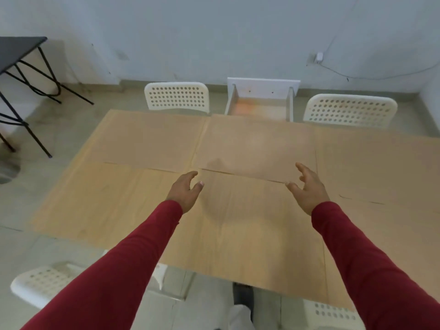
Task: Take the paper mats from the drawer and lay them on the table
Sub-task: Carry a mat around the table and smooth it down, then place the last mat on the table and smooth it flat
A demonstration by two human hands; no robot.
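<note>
Brown paper mats lie flat on the light wooden table (100,201). One mat (147,141) covers the far left, one mat (257,148) the far middle, and another mat (381,167) the right side. My left hand (187,192) hovers open near the middle mat's near left corner. My right hand (308,186) hovers open at its near right corner, fingers spread, holding nothing. The white drawer (260,101) stands pulled out at the table's far edge, and its bottom looks bare.
Two white perforated chairs (177,96) (350,110) stand at the far side on either side of the drawer. Two more white chairs (45,284) (333,315) are at the near side. A black folding table (19,53) stands at the far left by the wall.
</note>
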